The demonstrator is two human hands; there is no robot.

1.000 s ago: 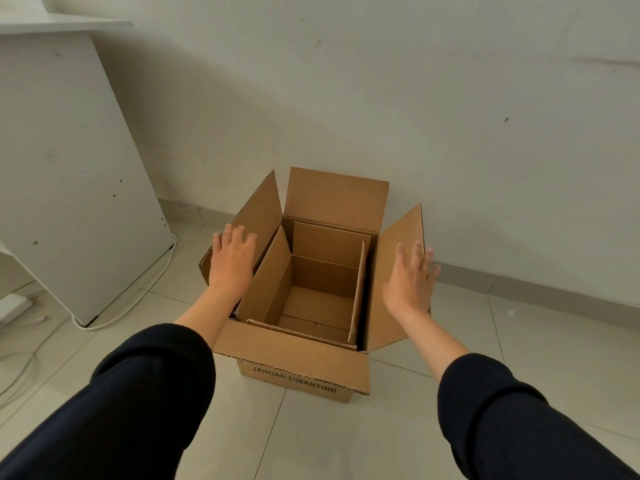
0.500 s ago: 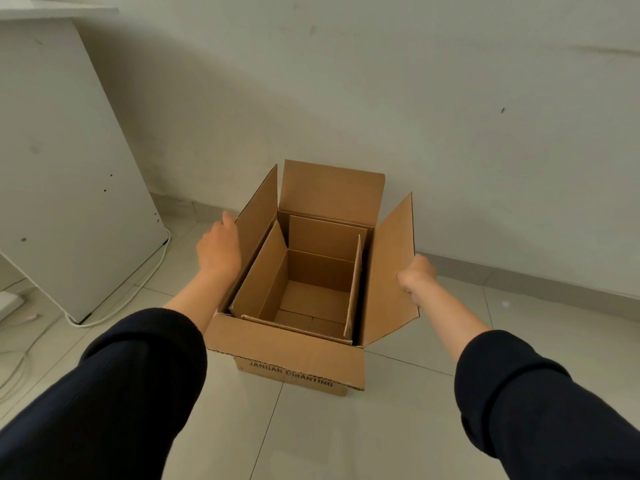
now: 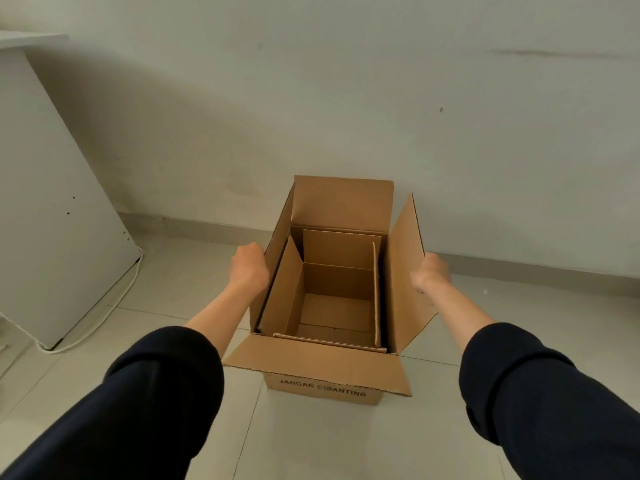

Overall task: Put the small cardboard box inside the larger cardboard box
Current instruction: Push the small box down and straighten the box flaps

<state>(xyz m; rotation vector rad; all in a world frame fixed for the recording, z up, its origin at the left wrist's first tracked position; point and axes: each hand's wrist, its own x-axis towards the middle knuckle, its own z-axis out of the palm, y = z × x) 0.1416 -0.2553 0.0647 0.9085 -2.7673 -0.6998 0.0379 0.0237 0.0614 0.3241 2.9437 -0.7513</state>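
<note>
On the tiled floor by the wall, the larger cardboard box stood open with its four flaps spread, and the small cardboard box already sat inside it, upright, its own flaps raised and its right flap close against the larger box's wall. Our left hand was curled at the outer face of the left flap and our right hand at the outer edge of the right flap; whether the fingers truly gripped the card or only pressed it we could not tell, since they lay behind the flaps. We judged both boxes empty and light, the corrugated card stiff across a panel but quick to crease at the folds, dry and not slippery. Flaps would bend if we hauled on them, so for any shifting we reckoned the walls below the fold lines, or the bottom corners, the better hold. A white cabinet stood well apart to the left, a cable trailing at its foot.
</note>
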